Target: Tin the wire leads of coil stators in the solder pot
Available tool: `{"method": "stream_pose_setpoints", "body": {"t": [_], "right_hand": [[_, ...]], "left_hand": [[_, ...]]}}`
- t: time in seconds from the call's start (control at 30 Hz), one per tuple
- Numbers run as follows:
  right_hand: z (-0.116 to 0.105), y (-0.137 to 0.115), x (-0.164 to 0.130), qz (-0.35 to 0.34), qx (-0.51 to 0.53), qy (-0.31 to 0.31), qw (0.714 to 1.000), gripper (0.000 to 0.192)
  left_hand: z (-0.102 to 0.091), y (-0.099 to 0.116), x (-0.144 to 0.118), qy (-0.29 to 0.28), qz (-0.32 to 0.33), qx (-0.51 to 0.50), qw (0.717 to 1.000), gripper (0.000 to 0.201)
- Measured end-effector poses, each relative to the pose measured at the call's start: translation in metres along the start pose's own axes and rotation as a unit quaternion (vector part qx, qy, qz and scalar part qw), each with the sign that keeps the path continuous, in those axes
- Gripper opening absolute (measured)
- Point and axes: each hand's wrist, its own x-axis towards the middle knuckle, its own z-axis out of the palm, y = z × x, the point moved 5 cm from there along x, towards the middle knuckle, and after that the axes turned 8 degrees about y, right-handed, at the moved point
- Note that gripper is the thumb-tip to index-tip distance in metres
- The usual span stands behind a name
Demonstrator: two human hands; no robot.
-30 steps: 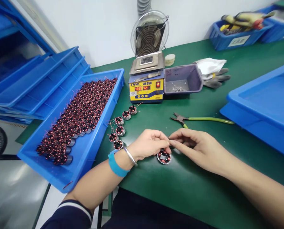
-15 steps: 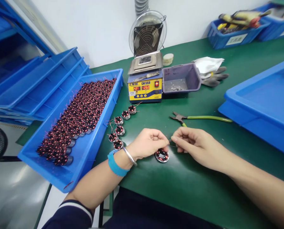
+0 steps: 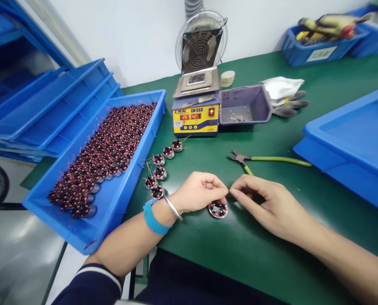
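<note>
A wound motor stator (image 3: 218, 210), a metal ring with copper coils, lies on the green table just under my left hand (image 3: 203, 192). My left thumb and forefinger are pinched together above it, on its thin copper wire as far as I can see. My right hand (image 3: 262, 201) pinches the wire end close by, with the two sets of fingertips almost touching. Several other stators (image 3: 160, 173) stand in a curved row left of my hands. Cutting pliers (image 3: 279, 159) with green handles lie beyond my right hand, jaws open.
A blue tray (image 3: 144, 159) full of stators sits at the left. Behind my hands stands a yellow and blue solder pot (image 3: 195, 118) beside a purple bin (image 3: 260, 103). Gloves (image 3: 287, 108) lie farther right, with another blue tray (image 3: 348, 140) at the right edge.
My right fingertips have come closer to my left ones, and the right hand is less curled. The whole view has shifted slightly. The stator still lies under my left hand.
</note>
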Motion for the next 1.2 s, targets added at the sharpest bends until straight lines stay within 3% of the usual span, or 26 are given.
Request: {"method": "stream_pose_setpoints", "body": {"t": [0.1, 0.3, 0.5, 1.2], "right_hand": [[0.002, 0.001, -0.001, -0.001, 0.004, 0.014, 1.000, 0.023], [-0.005, 0.000, -0.006, -0.050, -0.068, 0.136, 0.987, 0.012], [0.001, -0.007, -0.009, -0.105, -0.081, 0.111, 0.985, 0.018], [-0.002, -0.010, -0.009, -0.129, -0.107, 0.091, 0.982, 0.013]], "left_hand": [[0.001, -0.001, 0.001, -0.002, 0.013, -0.010, 1.000, 0.014], [0.000, 0.000, 0.004, 0.022, 0.015, -0.017, 0.999, 0.011], [0.002, 0.004, 0.002, 0.024, 0.004, -0.025, 0.999, 0.011], [0.002, 0.003, 0.002, -0.013, 0.005, 0.003, 1.000, 0.010]]}}
